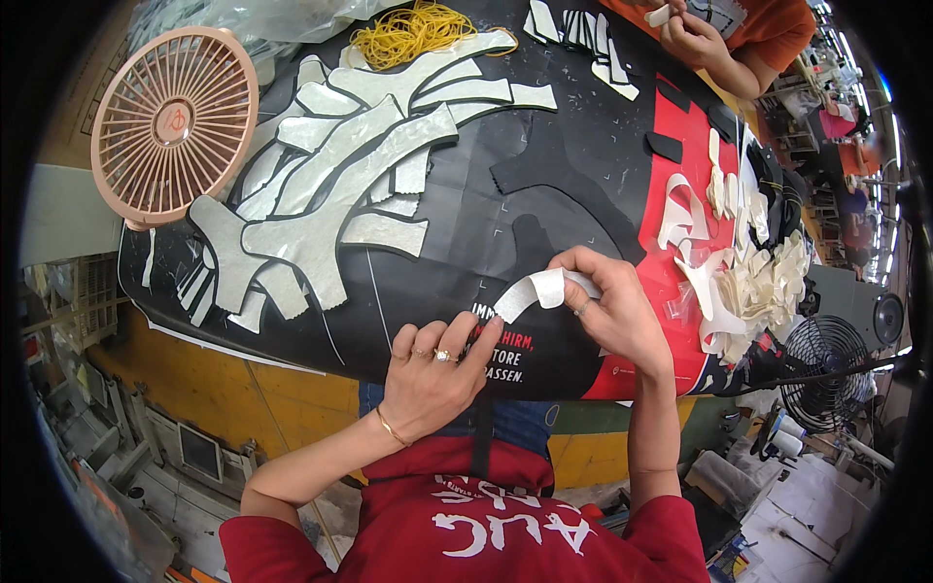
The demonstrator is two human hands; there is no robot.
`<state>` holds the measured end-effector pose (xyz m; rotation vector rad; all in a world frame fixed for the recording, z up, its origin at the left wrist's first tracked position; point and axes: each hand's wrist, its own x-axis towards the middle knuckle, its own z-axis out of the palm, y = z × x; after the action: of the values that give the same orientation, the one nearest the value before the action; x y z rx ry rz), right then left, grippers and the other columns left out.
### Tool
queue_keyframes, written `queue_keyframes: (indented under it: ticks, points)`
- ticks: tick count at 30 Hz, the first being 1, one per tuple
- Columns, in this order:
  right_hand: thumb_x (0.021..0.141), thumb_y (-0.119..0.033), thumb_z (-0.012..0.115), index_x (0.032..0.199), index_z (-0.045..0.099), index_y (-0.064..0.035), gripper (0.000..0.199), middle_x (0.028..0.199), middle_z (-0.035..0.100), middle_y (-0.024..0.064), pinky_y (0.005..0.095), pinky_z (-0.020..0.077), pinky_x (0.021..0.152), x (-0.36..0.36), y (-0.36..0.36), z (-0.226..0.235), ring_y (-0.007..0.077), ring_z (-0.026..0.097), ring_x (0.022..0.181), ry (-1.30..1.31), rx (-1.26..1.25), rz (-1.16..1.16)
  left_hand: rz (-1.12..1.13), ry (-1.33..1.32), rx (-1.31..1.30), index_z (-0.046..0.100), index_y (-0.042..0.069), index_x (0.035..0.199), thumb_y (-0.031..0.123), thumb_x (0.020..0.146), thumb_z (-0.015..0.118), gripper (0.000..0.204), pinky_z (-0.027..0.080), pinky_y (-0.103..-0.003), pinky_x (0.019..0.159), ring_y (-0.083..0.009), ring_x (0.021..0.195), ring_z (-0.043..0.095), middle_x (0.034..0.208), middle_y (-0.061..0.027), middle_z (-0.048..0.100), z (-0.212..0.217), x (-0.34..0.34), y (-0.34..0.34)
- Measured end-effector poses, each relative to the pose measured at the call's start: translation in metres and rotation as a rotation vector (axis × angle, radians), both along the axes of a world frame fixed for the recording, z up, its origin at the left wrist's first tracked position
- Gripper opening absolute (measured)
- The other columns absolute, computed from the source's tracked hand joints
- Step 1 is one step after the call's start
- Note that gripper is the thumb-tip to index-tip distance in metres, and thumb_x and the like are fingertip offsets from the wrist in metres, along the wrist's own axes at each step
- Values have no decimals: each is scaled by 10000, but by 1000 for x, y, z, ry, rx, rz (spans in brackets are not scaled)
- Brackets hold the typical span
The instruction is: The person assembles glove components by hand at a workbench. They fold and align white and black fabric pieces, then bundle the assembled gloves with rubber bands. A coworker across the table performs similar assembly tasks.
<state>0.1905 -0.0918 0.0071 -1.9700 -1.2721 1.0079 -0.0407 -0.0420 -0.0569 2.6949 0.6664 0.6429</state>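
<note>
In front of me, a curved white fabric strip is raised off the black printed table cover. My right hand is closed on its right part, pinching it between thumb and fingers. My left hand lies palm down on the cover with its fingers stretched out; one fingertip touches or nearly touches the strip's left end. Just beyond the strip lie dark cut pieces, flat on the cover and hard to tell from it. To the left is an overlapping pile of grey-white, dark-edged Y-shaped pieces.
A pink fan stands at the left edge. Yellow rubber bands lie at the back. Cream scraps heap on the right, past a red strip. Across the table, a co-worker's hands hold a small pale piece.
</note>
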Motion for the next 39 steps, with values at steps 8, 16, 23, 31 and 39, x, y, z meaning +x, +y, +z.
queue_keyframes:
  ticks: [8,16,23,31,39]
  points:
    - [913,-29,630,993,639,7,88,729,593,23,265,396,585,-2,0,-2,78,471,647,-17,-19,-10,-13,-18,11,690,163,1202,132,702,708,501,357,-370,858,-192,930,523,1114,-26,567,-3,-1,2]
    - [920,-58,635,987,641,6,93,708,582,45,278,404,585,-3,0,-4,109,487,626,-44,25,-7,-33,4,26,656,192,1279,219,736,718,547,359,-354,845,-163,865,507,1102,-9,577,0,-2,5]
    - [937,-100,644,987,648,11,122,701,583,54,281,401,575,-4,-1,-2,106,483,615,-60,19,-8,-34,68,15,637,199,1314,211,739,713,580,376,-348,839,-168,847,512,1114,-17,570,7,2,5]
    - [932,-186,697,997,676,23,220,707,619,90,282,425,586,-6,1,3,104,505,624,-94,-43,-57,-37,82,-56,641,159,1303,125,728,705,580,374,-367,766,-204,829,519,1084,-44,537,14,6,7]
    - [888,-219,746,944,675,38,272,719,649,144,309,442,585,-8,1,-1,159,550,600,-145,0,-149,-46,83,-80,650,145,1288,107,741,709,552,375,-356,713,-206,786,518,1067,-55,547,19,8,10]
